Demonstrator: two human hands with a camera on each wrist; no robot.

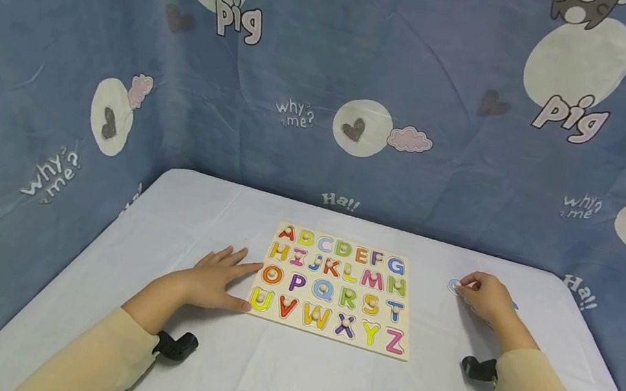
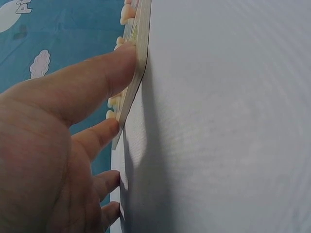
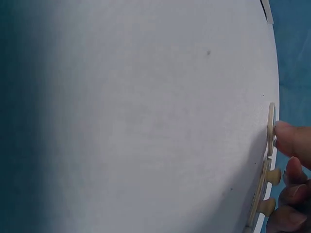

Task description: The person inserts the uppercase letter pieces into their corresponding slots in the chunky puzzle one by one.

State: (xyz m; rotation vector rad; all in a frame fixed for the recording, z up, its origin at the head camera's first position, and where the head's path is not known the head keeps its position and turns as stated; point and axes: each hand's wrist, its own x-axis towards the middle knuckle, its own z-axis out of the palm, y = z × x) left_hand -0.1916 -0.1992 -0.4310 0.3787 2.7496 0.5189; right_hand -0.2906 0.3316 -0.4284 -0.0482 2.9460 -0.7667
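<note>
A wooden alphabet puzzle board [image 1: 326, 333] with colourful letters lies on the white table. My left hand [image 1: 218, 280] has its fingers spread, thumb and index finger touching the board's left edge; in the left wrist view the thumb [image 2: 104, 75] presses on the rim. To the right of the board, my right hand [image 1: 485, 296] pinches a light-blue rounded letter piece [image 1: 451, 286] with thumb and fingertips. In the right wrist view this piece [image 3: 270, 131] is seen edge-on, its knob hidden by the thumb. Below it, knobbed pieces [image 3: 265, 194] lie under the curled fingers.
Part of another blue piece [image 1: 515, 305] shows behind the right hand. Many letters on the board carry wooden knobs, while P [image 1: 297, 282], Y [image 1: 370, 333] and Z [image 1: 395, 341] show none. A blue printed curtain [image 1: 444, 198] hangs behind the white table [image 1: 304, 390].
</note>
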